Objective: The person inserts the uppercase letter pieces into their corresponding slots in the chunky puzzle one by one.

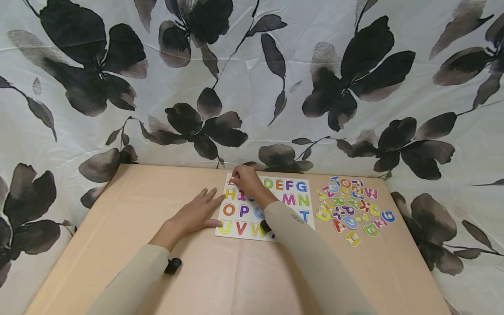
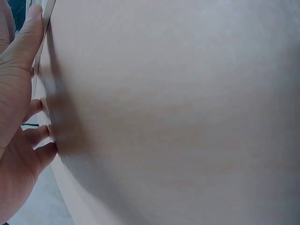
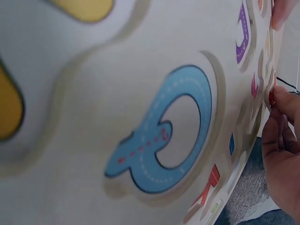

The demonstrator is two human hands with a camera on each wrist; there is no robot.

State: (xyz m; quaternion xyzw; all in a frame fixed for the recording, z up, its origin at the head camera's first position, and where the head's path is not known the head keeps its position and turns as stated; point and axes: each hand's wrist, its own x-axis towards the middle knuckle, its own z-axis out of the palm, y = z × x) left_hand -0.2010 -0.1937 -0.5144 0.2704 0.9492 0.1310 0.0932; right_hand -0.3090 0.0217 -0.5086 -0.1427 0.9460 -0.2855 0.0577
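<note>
A white alphabet board (image 1: 289,210) with coloured letters lies near the table's far edge. At its upper left corner, my right hand (image 1: 249,181) pinches a small red letter piece (image 3: 271,97) between thumb and fingertips, over the red A spot. The hand and forearm hide part of the upper rows. My left hand (image 1: 197,213) rests with fingers spread along the board's left edge, the thumb at the yellow U (image 1: 225,226). In the left wrist view its thumb (image 2: 29,40) lies against the board's edge. A blue Q (image 3: 197,126) shows large in the right wrist view.
Loose letter pieces (image 1: 349,222) lie scattered in a pile right of the board, with a yellow letter (image 1: 353,239) nearest me. The tan table (image 1: 157,192) ends at the back against a floral cloth (image 1: 244,78).
</note>
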